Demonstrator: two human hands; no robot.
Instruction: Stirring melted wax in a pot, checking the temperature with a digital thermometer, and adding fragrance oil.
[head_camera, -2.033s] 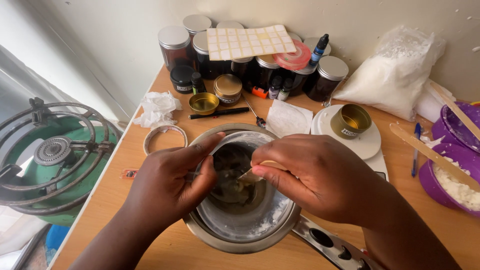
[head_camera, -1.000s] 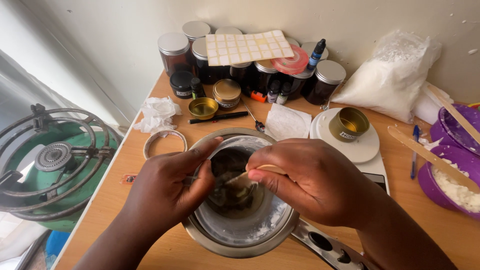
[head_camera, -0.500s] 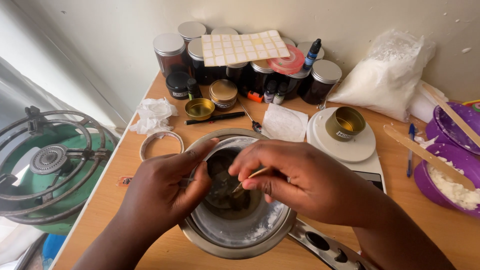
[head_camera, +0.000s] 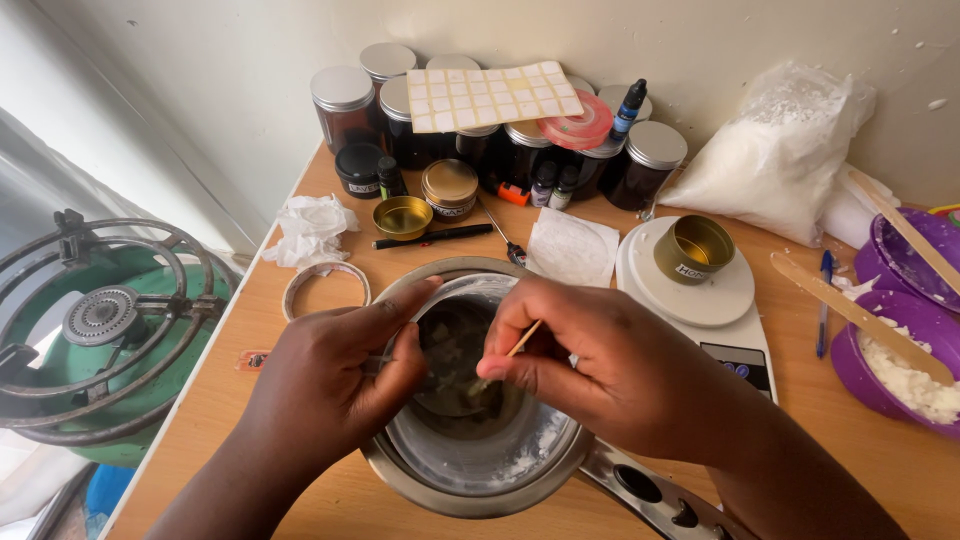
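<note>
the left hand (head_camera: 335, 375) sits at the lower centre of the frame, curled against the left side of a small dark container (head_camera: 455, 360) that stands inside a steel pot (head_camera: 480, 470), its forefinger stretched along the pot's upper rim. the right hand (head_camera: 610, 365), just right of centre, pinches a thin wooden stick (head_camera: 510, 355) between thumb and fingers, the stick slanting down into the dark container, where pale bits show. the pot rests on the wooden table (head_camera: 240, 400), its handle running off toward the lower right. just right of the right hand lies a white scale (head_camera: 700, 300) with a gold tin (head_camera: 693, 248) on its plate. along the top of the frame stand dark jars with silver lids (head_camera: 345, 105), a white sheet of stickers (head_camera: 490, 95) laid across them. a bag of white flakes (head_camera: 775, 160) leans at the upper right, and purple bowls (head_camera: 900, 350) with flat wooden sticks sit at the right edge. a green gas burner (head_camera: 100, 330) fills the left edge.
</note>
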